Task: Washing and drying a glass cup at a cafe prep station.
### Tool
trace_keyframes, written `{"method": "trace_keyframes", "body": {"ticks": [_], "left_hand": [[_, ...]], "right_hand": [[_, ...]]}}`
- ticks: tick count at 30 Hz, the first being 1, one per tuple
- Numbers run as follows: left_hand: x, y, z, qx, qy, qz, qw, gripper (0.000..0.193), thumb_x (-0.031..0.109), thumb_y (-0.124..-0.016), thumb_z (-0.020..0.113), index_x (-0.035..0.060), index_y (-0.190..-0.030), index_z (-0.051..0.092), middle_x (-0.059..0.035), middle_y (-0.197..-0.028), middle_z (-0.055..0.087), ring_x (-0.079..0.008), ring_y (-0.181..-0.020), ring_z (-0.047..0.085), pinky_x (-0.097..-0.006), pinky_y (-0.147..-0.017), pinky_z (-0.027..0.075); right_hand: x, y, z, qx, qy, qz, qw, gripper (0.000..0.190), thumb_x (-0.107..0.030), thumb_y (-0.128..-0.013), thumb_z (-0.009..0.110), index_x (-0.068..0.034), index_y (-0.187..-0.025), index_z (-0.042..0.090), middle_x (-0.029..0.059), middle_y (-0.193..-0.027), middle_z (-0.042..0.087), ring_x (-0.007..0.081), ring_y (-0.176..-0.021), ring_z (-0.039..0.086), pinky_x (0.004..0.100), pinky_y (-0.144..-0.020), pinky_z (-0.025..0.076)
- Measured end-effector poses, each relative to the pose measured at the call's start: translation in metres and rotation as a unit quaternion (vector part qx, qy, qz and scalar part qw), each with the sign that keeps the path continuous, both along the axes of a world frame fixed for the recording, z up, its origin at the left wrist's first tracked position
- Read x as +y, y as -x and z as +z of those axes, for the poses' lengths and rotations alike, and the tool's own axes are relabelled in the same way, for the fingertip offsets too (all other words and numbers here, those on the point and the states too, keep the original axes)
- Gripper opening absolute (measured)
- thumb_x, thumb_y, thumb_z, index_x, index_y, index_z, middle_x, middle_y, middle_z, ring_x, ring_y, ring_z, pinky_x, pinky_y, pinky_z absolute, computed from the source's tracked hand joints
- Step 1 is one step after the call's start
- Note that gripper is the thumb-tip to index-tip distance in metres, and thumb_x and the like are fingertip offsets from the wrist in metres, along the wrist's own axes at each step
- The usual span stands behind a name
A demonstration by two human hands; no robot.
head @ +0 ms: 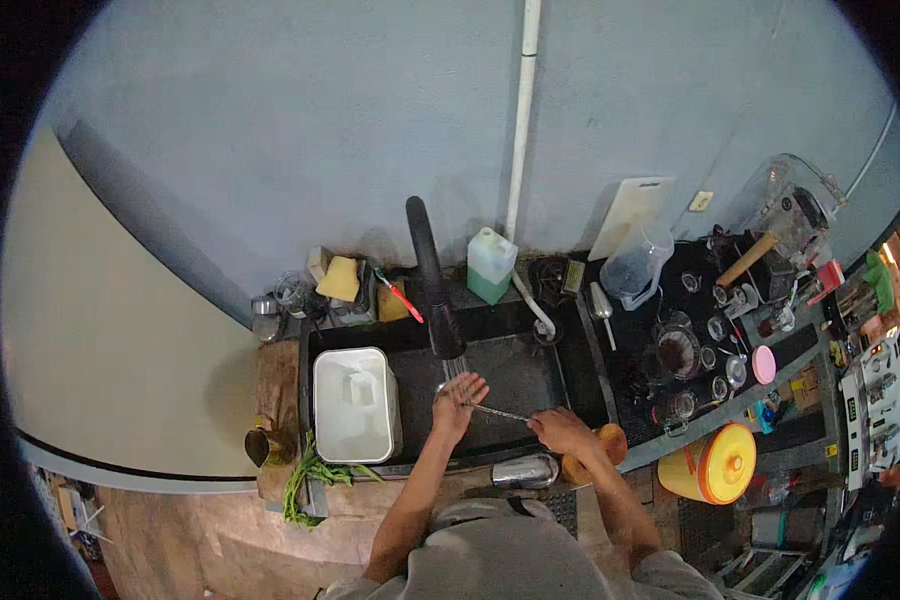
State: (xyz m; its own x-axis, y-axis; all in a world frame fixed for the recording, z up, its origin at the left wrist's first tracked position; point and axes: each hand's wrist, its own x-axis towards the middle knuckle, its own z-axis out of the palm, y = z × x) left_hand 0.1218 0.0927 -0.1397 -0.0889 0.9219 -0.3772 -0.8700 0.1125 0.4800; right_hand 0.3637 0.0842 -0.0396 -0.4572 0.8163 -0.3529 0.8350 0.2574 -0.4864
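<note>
Water runs from the black faucet (445, 330) over my left hand (457, 405), which is raised above the dark sink basin (510, 360) with its fingers spread around one end of a thin, twisted metal bar spoon (499, 412). Whether the left fingers grip it cannot be told. My right hand (561, 433) is closed on the spoon's other end, near the basin's front edge. A white plastic container (352, 405) stands in the left part of the sink. Just below the right hand, a metal shaker cup (525, 471) lies on its side at the front rim.
A yellow sponge (338, 279), a red brush (399, 296) and a jug of green liquid (490, 266) line the back ledge. Right of the sink are a metal scoop (601, 304), a clear pitcher (636, 266) and glassware. Leafy greens (300, 484) hang at the front left.
</note>
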Motion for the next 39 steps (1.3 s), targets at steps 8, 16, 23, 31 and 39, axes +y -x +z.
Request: {"method": "trace_keyframes", "body": {"ticks": [8,16,23,31,39], "left_hand": [[-0.011,0.034,0.023,0.273,-0.008,-0.029,0.961,0.046,0.038,-0.107,0.048,-0.0040,-0.117,0.062,-0.0172,-0.106,0.070,-0.0271,-0.086,0.070,-0.0422,-0.084,0.058],[-0.018,0.184,-0.044,0.877,0.203,0.144,0.412,0.023,0.023,-0.087,0.068,0.0060,-0.103,0.070,-0.0110,-0.097,0.071,-0.0276,-0.086,0.069,-0.0433,-0.087,0.052],[-0.034,0.208,-0.045,0.900,0.275,-0.157,0.301,0.012,0.019,-0.077,0.071,0.0138,-0.088,0.073,-0.0107,-0.091,0.073,-0.0292,-0.094,0.071,-0.0495,-0.090,0.048],[-0.069,0.145,0.091,0.949,0.084,0.034,0.301,0.012,0.003,-0.074,0.065,0.0016,-0.084,0.072,-0.0129,-0.082,0.068,-0.0313,-0.084,0.066,-0.0452,-0.088,0.049],[-0.091,0.097,0.167,0.898,-0.046,0.060,0.434,0.024,-0.004,-0.076,0.061,-0.0033,-0.096,0.074,-0.0177,-0.084,0.066,-0.0347,-0.084,0.062,-0.0429,-0.075,0.051]], "right_hand": [[-0.005,-0.007,0.035,0.008,-0.001,-0.013,1.000,0.025,-0.024,-0.097,0.055,-0.007,-0.105,0.073,0.0192,-0.101,0.072,0.0395,-0.095,0.069,0.0487,-0.083,0.053],[-0.019,-0.011,0.066,-0.040,-0.090,-0.049,0.994,0.022,-0.024,-0.095,0.059,-0.009,-0.102,0.074,0.0193,-0.095,0.072,0.0375,-0.090,0.070,0.0479,-0.079,0.054],[-0.027,0.005,0.053,0.018,-0.025,-0.047,0.998,0.022,-0.023,-0.095,0.060,-0.009,-0.103,0.075,0.0188,-0.091,0.072,0.0389,-0.084,0.070,0.0474,-0.077,0.054],[-0.026,-0.019,0.095,0.033,-0.060,-0.061,0.996,0.020,-0.022,-0.095,0.061,-0.006,-0.102,0.072,0.0208,-0.089,0.070,0.0420,-0.085,0.068,0.0497,-0.076,0.053],[-0.022,-0.033,0.165,0.055,-0.168,-0.095,0.980,0.017,-0.019,-0.092,0.065,-0.006,-0.102,0.071,0.0231,-0.088,0.070,0.0401,-0.084,0.069,0.0477,-0.074,0.053]]}}
